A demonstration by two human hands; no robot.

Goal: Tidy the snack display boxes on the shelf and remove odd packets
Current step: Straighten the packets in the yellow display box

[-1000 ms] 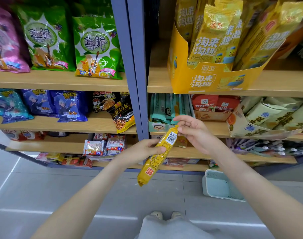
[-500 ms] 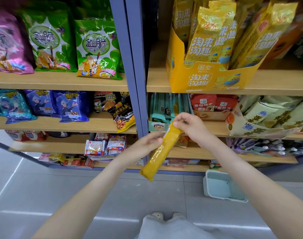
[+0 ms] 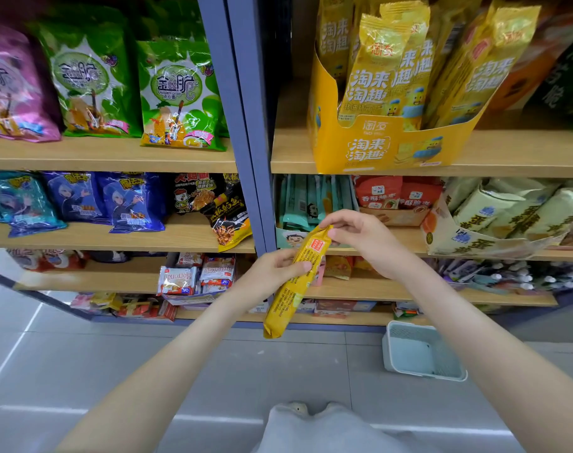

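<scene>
A long yellow snack packet (image 3: 291, 289) hangs slanted in front of the shelves, its top end up and to the right. My left hand (image 3: 272, 273) grips its middle from the left. My right hand (image 3: 360, 237) pinches its top end. On the upper right shelf stands a yellow display box (image 3: 376, 148) full of tall yellow packets (image 3: 383, 70). Just behind my hands stands a teal display box (image 3: 298, 238) with upright teal packets (image 3: 308, 201). To its right are a box of red packets (image 3: 399, 194) and a cream display box (image 3: 468, 243) of pale green packets.
Green, pink and blue snack bags (image 3: 180, 96) fill the left shelves, with a black and orange bag (image 3: 229, 220) leaning by the grey upright post (image 3: 246, 125). A pale blue plastic basket (image 3: 422, 351) sits on the tiled floor at the lower right. My shoes (image 3: 311, 408) show at the bottom.
Both hands have rolled the yellow packet between them: the barcode side, then a plain side, and now the printed side with a red label faces me. The hands stayed where they were.
</scene>
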